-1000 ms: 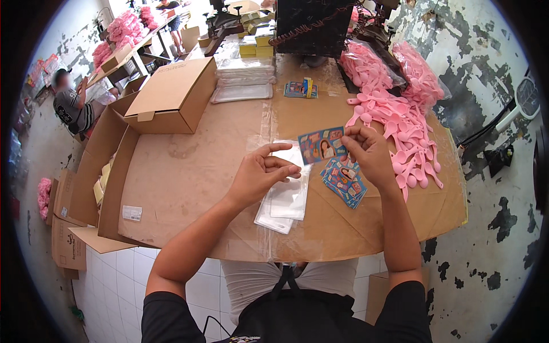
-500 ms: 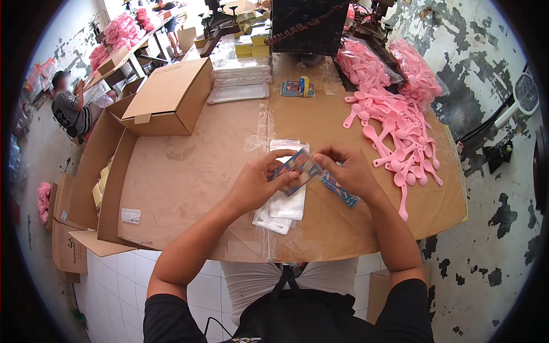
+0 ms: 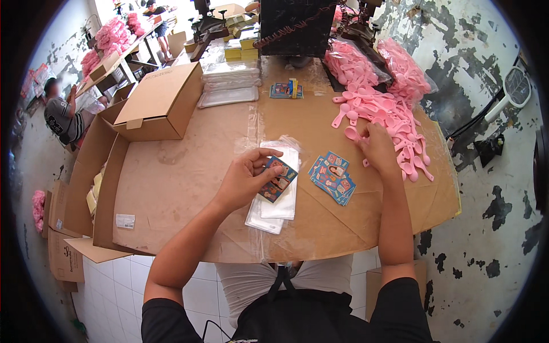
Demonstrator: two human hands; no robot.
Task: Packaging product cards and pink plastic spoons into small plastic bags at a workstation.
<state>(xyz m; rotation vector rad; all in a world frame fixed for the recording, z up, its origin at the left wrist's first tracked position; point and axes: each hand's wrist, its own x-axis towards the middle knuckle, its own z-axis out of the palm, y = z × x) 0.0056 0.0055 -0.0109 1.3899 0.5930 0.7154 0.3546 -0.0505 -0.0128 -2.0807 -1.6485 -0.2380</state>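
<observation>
My left hand (image 3: pixel 247 176) pinches a blue printed card (image 3: pixel 277 182) between thumb and fingers. The card is tilted above a small stack of clear plastic bags (image 3: pixel 280 207); whether a bag encloses it I cannot tell. My right hand (image 3: pixel 380 150) reaches to the near left side of a pile of pink plastic spoons (image 3: pixel 394 114). Its fingers are closed on one pink spoon (image 3: pixel 353 134), whose bowl points left while the hand covers its handle. Between my hands, a loose fan of matching blue cards (image 3: pixel 334 178) lies on the cardboard-covered table (image 3: pixel 189 188).
Farther back are a banded bundle of cards (image 3: pixel 286 90), stacked clear bags (image 3: pixel 230 86) and a closed cardboard box (image 3: pixel 157 103). A black box-like object (image 3: pixel 294 28) stands behind. An open carton (image 3: pixel 107 177) borders the left edge. Another person (image 3: pixel 63 117) sits at far left.
My right hand has left the card and moved right to the spoons. My left hand still has the card, now lower over the bags. The fanned cards have come into fuller view.
</observation>
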